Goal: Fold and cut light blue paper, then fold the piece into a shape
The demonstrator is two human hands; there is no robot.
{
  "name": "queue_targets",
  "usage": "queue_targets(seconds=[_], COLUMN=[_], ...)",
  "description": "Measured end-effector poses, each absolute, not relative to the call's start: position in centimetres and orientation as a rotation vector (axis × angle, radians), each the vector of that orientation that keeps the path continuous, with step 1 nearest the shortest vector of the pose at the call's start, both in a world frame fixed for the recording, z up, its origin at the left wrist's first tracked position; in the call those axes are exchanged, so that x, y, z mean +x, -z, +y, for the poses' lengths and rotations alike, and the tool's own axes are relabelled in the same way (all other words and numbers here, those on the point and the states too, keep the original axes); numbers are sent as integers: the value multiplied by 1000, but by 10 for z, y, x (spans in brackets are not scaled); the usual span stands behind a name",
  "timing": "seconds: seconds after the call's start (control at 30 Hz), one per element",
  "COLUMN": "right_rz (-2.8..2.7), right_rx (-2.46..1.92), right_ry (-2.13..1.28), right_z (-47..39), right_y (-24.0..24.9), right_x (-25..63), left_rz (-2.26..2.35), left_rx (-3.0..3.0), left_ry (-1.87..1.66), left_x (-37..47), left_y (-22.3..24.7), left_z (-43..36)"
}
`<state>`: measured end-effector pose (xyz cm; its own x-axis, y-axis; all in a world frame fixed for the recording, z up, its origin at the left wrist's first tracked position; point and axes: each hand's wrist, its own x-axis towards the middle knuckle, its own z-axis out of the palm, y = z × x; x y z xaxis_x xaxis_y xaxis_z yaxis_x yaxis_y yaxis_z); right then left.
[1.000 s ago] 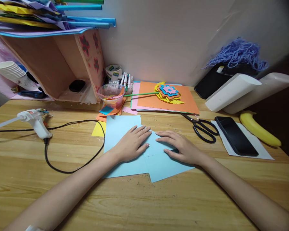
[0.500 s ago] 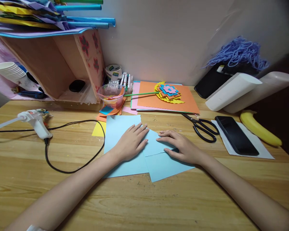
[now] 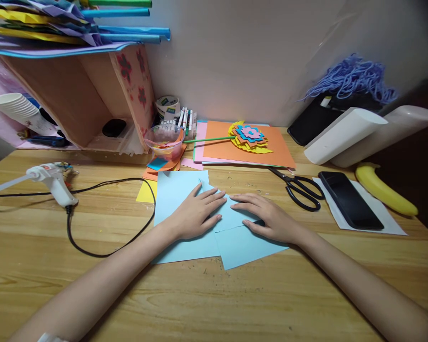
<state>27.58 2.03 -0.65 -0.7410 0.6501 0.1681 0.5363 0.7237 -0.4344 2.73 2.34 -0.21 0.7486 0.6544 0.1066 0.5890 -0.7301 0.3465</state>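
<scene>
The left hand (image 3: 198, 213) lies flat with its fingers spread, pressing on light blue paper (image 3: 178, 192) in the centre of the frame and gripping nothing. The right hand (image 3: 273, 216) is also unclenched, its fingers extended and slightly bent over the right part of the paper. A small dark shape shows between its thumb and forefinger, too hidden to name.

The paper is smooth, thin and matt, in overlapping pieces: an upright piece at left and a slanted one at right. A ragged torn edge runs from near the left thumb to the right thumb; the lower borders are straight and meet in a pointed corner.

Bare wood grain of the worktop (image 3: 185, 304) borders the paper below. At left, the looping black cord (image 3: 70, 232) of a white plastic glue gun (image 3: 57, 187) comes close to the paper's left edge. Beyond the fingertips, a layered, zigzag-edged paper flower (image 3: 250, 134) lies on flat orange card (image 3: 216, 152), beside a clear plastic tub (image 3: 164, 145).

Right of centre, black-handled scissors (image 3: 288, 180) lie beyond the right hand, well apart from it. Farther right are a glossy black phone (image 3: 351, 199) on a white sheet (image 3: 390, 226) and a curved yellow banana (image 3: 387, 191).
</scene>
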Motion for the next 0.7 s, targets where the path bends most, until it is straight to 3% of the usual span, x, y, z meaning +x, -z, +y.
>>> queue_targets(seconds=[0.7], right_rz=[-2632], right_rx=[-958], right_ry=[-521], right_z=[20], right_y=[7], right_x=[276], left_rz=[1327], left_rx=[2597], left_ry=[-349], left_x=[29], left_y=[8], left_z=[23])
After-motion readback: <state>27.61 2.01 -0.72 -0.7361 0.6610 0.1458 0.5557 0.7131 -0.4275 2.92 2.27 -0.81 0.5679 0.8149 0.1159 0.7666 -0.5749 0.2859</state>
